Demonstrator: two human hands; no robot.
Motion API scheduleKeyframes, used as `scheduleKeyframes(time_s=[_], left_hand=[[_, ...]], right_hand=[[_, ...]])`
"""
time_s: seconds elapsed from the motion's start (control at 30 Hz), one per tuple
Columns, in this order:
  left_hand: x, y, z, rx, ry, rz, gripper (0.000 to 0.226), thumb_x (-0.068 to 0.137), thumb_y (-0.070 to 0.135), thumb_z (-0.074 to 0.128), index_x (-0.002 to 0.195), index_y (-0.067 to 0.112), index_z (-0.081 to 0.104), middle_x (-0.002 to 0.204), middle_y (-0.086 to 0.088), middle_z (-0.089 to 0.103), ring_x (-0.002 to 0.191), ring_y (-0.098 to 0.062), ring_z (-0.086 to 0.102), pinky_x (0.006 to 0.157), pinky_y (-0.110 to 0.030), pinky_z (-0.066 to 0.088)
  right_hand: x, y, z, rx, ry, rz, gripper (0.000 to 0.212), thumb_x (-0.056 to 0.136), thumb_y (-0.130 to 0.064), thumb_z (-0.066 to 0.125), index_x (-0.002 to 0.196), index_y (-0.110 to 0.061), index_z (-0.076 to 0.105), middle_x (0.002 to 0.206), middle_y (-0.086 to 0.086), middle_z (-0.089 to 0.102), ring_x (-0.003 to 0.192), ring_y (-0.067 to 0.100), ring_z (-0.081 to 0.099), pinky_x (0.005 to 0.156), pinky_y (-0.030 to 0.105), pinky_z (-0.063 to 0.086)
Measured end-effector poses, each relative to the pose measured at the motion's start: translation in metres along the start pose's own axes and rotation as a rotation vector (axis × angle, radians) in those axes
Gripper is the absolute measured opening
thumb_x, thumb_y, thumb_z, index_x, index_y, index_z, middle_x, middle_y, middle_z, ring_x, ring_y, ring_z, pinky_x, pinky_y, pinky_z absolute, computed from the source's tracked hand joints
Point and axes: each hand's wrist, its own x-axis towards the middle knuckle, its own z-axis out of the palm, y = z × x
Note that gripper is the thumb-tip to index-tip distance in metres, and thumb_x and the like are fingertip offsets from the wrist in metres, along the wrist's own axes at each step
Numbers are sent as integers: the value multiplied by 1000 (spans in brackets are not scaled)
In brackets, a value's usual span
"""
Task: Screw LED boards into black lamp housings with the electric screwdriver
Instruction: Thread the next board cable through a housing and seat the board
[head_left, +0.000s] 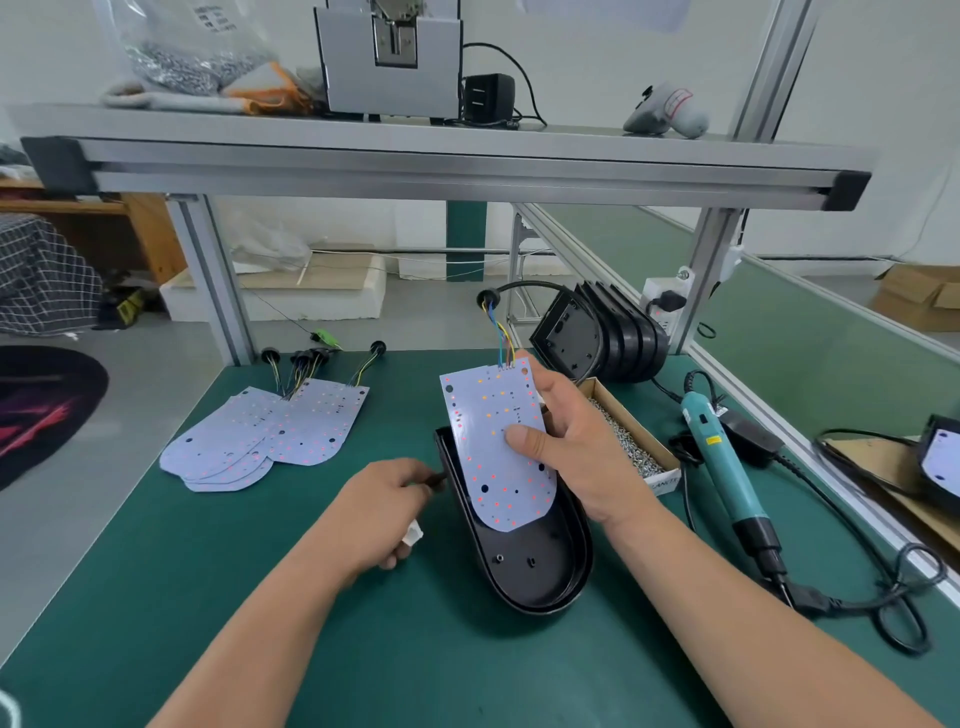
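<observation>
R hand (576, 447) grips LED board (493, 431), tilted over housing (540, 566) btwn hands; L hand (384, 509) pinches cable (438, 478): pull slack, seat flat.

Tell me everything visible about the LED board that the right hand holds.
The LED board is a pale lilac plate, straight at its far end and rounded at its near end, dotted with red and orange LEDs and dark holes. Coloured wires leave its far edge. The right hand grips it, tilted, its rounded end inside the black housing.

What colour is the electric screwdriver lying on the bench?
The screwdriver is teal with a black end; the head view shows it.
</observation>
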Motion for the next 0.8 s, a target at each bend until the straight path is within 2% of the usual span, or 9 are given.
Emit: scheduleKeyframes(time_s=[0.13, 0.23, 0.33, 0.43, 0.53, 0.6, 0.7, 0.77, 0.8], left_hand=[[0, -1, -10, 82, 2, -20, 20, 95, 21, 54, 91, 27, 73, 56, 2, 56, 45, -21, 59, 43, -25, 42], [-1, -3, -10, 112, 1, -19, 18, 96, 21, 54, 92, 25, 71, 53, 1, 59, 45, -21, 62, 44, -25, 43], [-2, -7, -10, 61, -1, -10, 17, 100, 19, 55, 92, 20, 70, 54, 3, 59, 50, -22, 66, 43, -25, 43], [-3, -9, -13, -230, -39, -23, 19, 107, 15, 55, 94, 11, 67, 73, -4, 63, 61, -25, 72, 46, -27, 49], [-4, -4, -9, -681, -128, -82, 21, 111, 16, 51, 96, 6, 62, 102, -18, 78, 92, -36, 80, 62, -39, 64], [-2, 1, -2, -926, -166, -107, 20, 111, 15, 48, 96, 7, 57, 117, -26, 76, 107, -41, 76, 72, -46, 65], [1, 5, 3, -1211, -129, -144, 17, 108, 13, 47, 93, 9, 54, 117, -28, 74, 102, -43, 77, 71, -50, 65], [2, 5, 2, -1306, -99, -155, 20, 108, 13, 46, 90, 9, 53, 111, -27, 74, 95, -41, 79, 67, -50, 65], [3, 5, 1, -1324, -91, -158, 21, 108, 13, 45, 89, 10, 52, 108, -26, 75, 93, -40, 79, 66, -50, 65]], right_hand=[[3, 0, -5, -63, -7, -24, 70, 87, -13, 81, 151, -18, 51, 168, -10, 37, 152, 21, 42, 119, 58, 40], [5, -1, -4, -105, -24, -26, 69, 89, -18, 82, 151, -24, 52, 168, -12, 38, 148, 18, 47, 115, 51, 45], [6, -1, -6, -129, -13, -25, 66, 88, -23, 83, 147, -30, 55, 166, -9, 41, 147, 16, 48, 116, 54, 45], [5, 0, -9, -205, 6, -47, 60, 87, -30, 83, 141, -37, 59, 168, -10, 37, 149, 10, 43, 118, 45, 41], [3, 0, -13, -343, 46, -50, 55, 85, -37, 80, 137, -36, 61, 172, -15, 24, 132, -6, 52, 101, 17, 43], [0, 0, -15, -433, 70, -36, 55, 86, -35, 81, 137, -37, 60, 173, -13, 15, 132, -8, 50, 97, 14, 42], [-4, -1, -12, -481, 19, -28, 55, 92, -21, 83, 137, -43, 58, 174, -15, 0, 148, -16, 26, 106, 17, 40], [-8, -3, -6, -474, 7, 16, 60, 93, -18, 81, 139, -47, 56, 173, -19, -2, 146, -4, 39, 109, 23, 41], [-9, -3, -2, -471, 22, 36, 62, 93, -18, 80, 140, -48, 54, 172, -20, 1, 139, -4, 47, 105, 20, 42]])
